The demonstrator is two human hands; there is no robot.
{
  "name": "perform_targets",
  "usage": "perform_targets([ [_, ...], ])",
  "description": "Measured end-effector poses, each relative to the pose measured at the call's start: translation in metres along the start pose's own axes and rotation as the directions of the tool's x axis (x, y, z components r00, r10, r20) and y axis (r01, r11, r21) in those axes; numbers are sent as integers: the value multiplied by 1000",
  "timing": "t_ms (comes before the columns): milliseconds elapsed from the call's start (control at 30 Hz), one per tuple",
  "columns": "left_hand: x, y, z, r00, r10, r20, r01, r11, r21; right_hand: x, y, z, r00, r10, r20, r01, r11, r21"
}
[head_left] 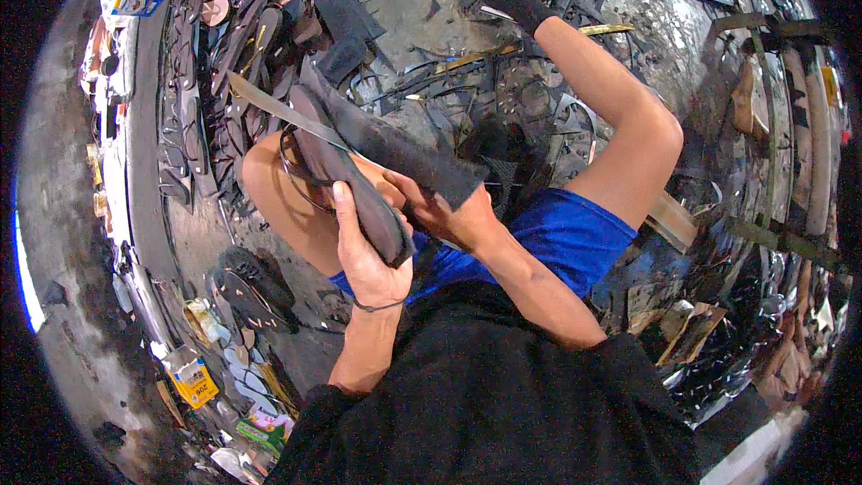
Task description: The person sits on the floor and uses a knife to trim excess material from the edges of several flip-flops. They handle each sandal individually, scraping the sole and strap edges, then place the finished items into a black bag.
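Observation:
My left hand (pixel 370 251) is closed round the heel end of a dark sandal (pixel 346 175), its thumb pressed along the sole. A thin strap loops off the sandal's left side. My right hand (pixel 453 213) is closed at the near end of a long knife (pixel 283 108); the handle is hidden. The blade crosses the sandal and points to the far left, its tip past the sandal's edge. Beyond the sandal, a long dark rubber-like piece (pixel 404 144) slants down to my right hand; I cannot tell what bears it.
Many dark sandals and soles (pixel 242 45) are piled at the far left. Another dark sole (pixel 247 292) lies by my left knee. Yellow boxes (pixel 191 379) and tools line the left edge. Dark scraps (pixel 467 63) cover the floor ahead; a wooden rack (pixel 781 126) stands right.

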State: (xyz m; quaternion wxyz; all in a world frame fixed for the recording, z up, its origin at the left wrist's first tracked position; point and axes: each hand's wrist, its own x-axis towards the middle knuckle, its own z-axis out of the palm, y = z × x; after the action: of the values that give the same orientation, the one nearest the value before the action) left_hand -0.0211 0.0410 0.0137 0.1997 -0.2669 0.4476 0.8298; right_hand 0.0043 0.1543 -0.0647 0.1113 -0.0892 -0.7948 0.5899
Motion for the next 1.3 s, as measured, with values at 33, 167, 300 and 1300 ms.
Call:
perform_targets([
  [33,2,2,-2,1000,-6,7,7,1000,-25,6,11,10,998,-23,-50,23,1000,-5],
  [167,3,6,-7,999,1,33,2,996,-87,43,1,11,915,-404,-14,359,829,-430],
  [300,0,1,-15,998,6,60,-1,996,-92,76,-4,13,992,-63,-106,71,995,67],
  [1300,34,119,-30,982,78,170,-117,965,234,-92,-56,-72,989,96,111,-100,995,30],
])
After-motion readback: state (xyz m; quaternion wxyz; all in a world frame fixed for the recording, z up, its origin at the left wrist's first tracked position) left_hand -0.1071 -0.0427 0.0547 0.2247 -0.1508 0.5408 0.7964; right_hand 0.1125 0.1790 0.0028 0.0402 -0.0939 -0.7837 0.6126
